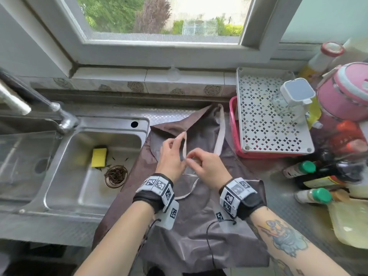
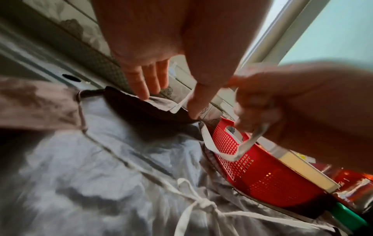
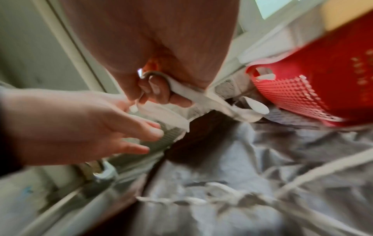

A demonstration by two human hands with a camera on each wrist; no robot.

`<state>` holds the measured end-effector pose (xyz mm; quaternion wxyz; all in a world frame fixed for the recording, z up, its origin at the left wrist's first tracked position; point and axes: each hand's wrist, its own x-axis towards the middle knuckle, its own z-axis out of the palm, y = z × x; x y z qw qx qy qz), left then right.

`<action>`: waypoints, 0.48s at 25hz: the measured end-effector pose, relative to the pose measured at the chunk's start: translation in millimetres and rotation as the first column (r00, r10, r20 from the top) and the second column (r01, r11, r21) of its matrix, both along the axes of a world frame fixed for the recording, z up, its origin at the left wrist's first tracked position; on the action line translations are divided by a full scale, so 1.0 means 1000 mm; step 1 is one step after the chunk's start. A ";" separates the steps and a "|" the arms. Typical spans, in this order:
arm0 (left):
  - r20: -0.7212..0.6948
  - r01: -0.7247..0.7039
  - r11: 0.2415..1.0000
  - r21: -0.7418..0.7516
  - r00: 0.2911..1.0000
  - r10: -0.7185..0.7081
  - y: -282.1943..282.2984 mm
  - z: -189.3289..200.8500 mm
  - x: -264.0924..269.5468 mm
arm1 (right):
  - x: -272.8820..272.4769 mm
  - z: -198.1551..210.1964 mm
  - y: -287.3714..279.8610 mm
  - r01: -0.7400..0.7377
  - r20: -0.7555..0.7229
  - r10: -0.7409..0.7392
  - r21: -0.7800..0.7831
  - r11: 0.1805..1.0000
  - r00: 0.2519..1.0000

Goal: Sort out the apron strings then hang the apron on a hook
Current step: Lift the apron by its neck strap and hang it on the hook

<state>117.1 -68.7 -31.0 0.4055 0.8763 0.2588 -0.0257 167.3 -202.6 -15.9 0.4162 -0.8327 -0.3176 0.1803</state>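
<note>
Apron [image 1: 199,226]: spread flat on the steel counter beside the sink [image 1: 83,162], probably so its strings lie traceable.
Waist strings [image 2: 201,205]: knotted together on the cloth, nearest the person.
Right hand [image 1: 207,166]: fingers curled, pinching the pale strap [image 1: 184,145].
Left hand [image 1: 171,154]: thumb and forefinger lift the same strap, other fingers straight.
Red basket [image 1: 234,126]: far side, touching the apron's edge.

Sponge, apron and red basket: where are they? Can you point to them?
sponge [image 1: 99,157], head view, middle of its yellow top.
apron [image 1: 199,236], head view, flat grey cloth between the arms.
red basket [image 2: 268,178], left wrist view, its meshed side wall.
</note>
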 end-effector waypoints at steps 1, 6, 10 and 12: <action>0.019 -0.055 0.998 -0.029 0.998 0.055 0.000 0.006 0.003 | -0.009 0.012 -0.003 -0.064 0.012 0.064 0.053 0.997 0.998; 0.146 -0.034 0.965 0.261 0.989 -0.004 0.007 0.024 -0.006 | -0.052 0.068 -0.035 -0.181 0.056 0.175 0.116 0.977 0.983; 0.246 0.005 0.972 0.233 0.967 -0.064 0.018 0.046 -0.021 | -0.059 0.095 -0.063 -0.090 0.077 0.087 0.028 0.996 0.993; 0.250 -0.009 0.971 0.237 0.967 -0.052 0.019 0.068 -0.038 | -0.066 0.112 -0.073 -0.005 0.187 0.011 -0.030 1.000 0.982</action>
